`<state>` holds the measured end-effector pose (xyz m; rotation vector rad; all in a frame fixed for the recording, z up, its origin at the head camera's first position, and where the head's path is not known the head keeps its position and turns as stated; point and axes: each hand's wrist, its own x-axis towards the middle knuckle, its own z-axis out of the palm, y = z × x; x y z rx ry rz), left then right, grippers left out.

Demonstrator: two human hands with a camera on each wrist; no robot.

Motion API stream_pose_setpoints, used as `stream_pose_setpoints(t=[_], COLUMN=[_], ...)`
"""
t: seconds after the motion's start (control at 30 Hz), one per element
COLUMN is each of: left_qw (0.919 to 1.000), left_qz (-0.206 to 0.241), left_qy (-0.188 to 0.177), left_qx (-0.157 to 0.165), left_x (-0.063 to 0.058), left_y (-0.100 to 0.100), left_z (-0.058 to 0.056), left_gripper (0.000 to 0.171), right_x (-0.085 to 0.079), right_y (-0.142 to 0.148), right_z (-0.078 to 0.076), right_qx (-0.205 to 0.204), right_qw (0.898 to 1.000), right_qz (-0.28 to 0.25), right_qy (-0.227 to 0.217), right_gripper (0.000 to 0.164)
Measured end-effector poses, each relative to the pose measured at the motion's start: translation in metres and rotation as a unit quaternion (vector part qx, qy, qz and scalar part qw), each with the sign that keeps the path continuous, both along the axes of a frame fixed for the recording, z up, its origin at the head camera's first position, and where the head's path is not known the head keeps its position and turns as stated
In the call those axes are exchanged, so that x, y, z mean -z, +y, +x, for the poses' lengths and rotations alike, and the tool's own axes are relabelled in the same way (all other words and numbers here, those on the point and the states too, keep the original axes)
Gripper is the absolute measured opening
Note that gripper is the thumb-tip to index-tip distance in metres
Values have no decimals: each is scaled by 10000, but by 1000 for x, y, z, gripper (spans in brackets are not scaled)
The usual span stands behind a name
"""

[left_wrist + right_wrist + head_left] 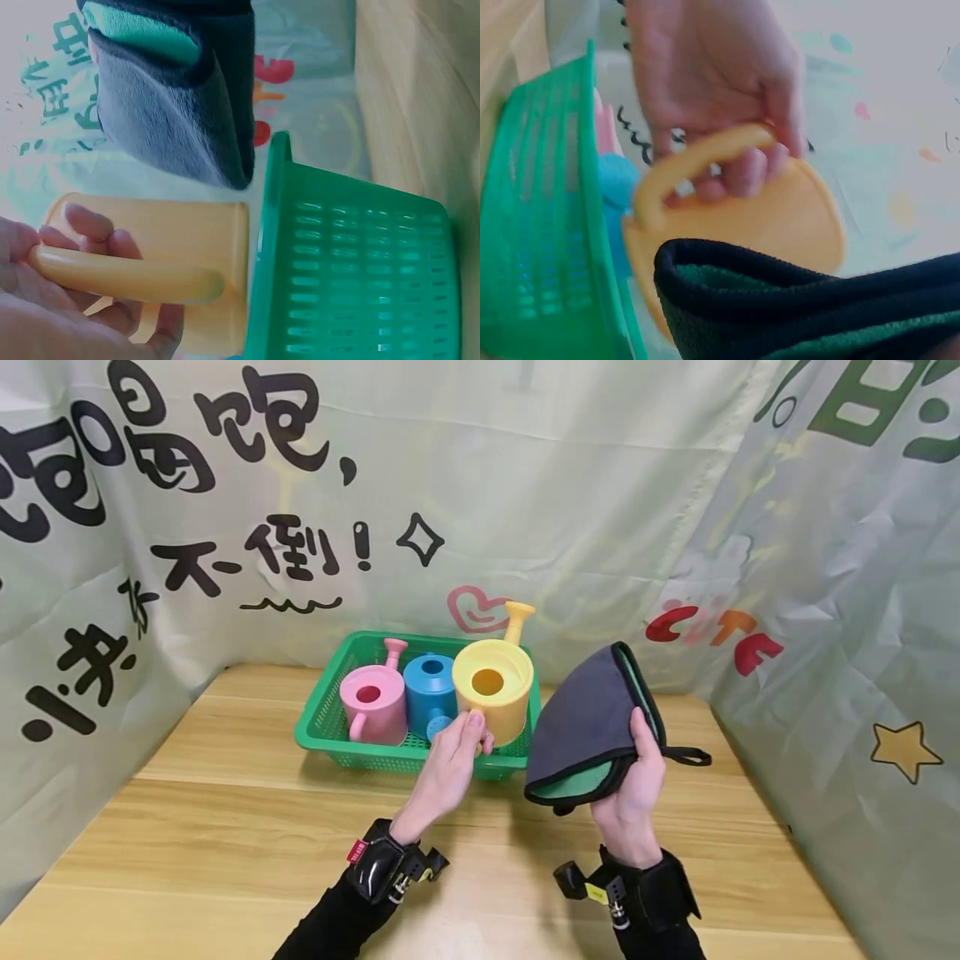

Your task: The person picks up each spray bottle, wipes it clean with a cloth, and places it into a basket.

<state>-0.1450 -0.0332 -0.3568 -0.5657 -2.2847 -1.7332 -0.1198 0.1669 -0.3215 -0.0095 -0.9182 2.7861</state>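
My left hand (pixel 450 760) grips the handle of a yellow toy watering can (pixel 510 710), its fingers hooked through the handle (pixel 127 274) in the left wrist view. The can overlaps the right end of a green basket (pixel 330 746) in the head view, its spout upward at the back. My right hand (pixel 633 793) holds a folded grey cloth (pixel 577 718) with green lining and black trim, thumb on its right side. A black loop (pixel 688 756) sticks out from the cloth. In the right wrist view the folded edge (pixel 742 262) overlaps the yellow can.
Inside the basket, a pink watering can (pixel 375 706) and a blue watering can (pixel 429 693) stand left of the yellow one. The basket is at the back of a wooden table (pixel 225 827). A printed fabric backdrop (pixel 600 485) encloses the back and sides.
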Motion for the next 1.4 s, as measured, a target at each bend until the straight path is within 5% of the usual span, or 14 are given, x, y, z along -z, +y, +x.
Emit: stream_pose_setpoints(t=[0.23,0.7,1.17,1.4], left_qw=[9990,9995,9937,9834], left_qz=[-278,-169,-714,-1294], left_qy=[-305,-226,-837,-1255], left_qx=[176,152,204,192], left_x=[5,6,5,5], left_y=[2,5,8,8], left_z=[-4,-23,-56,-62], left_gripper=[40,40,44,46], right_x=[2,22,55,63], right_y=[21,52,88,95], right_z=[-4,-15,-27,-38], right_qx=[-176,-516,-1043,-1451], right_qw=[9995,9980,9830,9690], right_qz=[-216,-346,-425,65], right_qy=[174,-144,-1449,-1998], right_gripper=[34,28,21,17])
